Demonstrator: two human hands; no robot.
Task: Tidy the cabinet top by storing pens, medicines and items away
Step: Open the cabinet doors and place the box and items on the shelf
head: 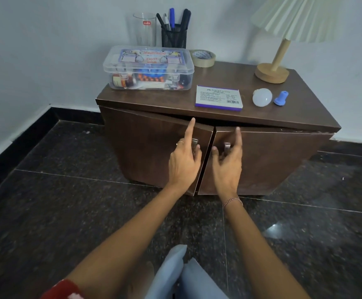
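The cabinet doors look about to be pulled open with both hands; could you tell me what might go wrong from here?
1. Both doors stand ajar while the left hand and right hand sit at the handles; a hard pull could jolt the cabinet.
2. The light bulb lies loose near the front edge and might roll off.
3. The tall glass could tip if the top shakes.

Both hands at the two doors of a brown cabinet [262, 157], each door slightly ajar: left hand [184, 162] on the left handle [195, 143] with forefinger raised, right hand [227, 167] curled by the right handle [227, 147]. On top, far left, a clear medicine box [148, 69], a glass [145, 29] and a mesh pen holder [173, 36] behind it, tape roll [203, 58] just right. Nearer, a white carton [218, 98], bulb [262, 97], blue cap [281, 97], lamp [272, 71] far right.
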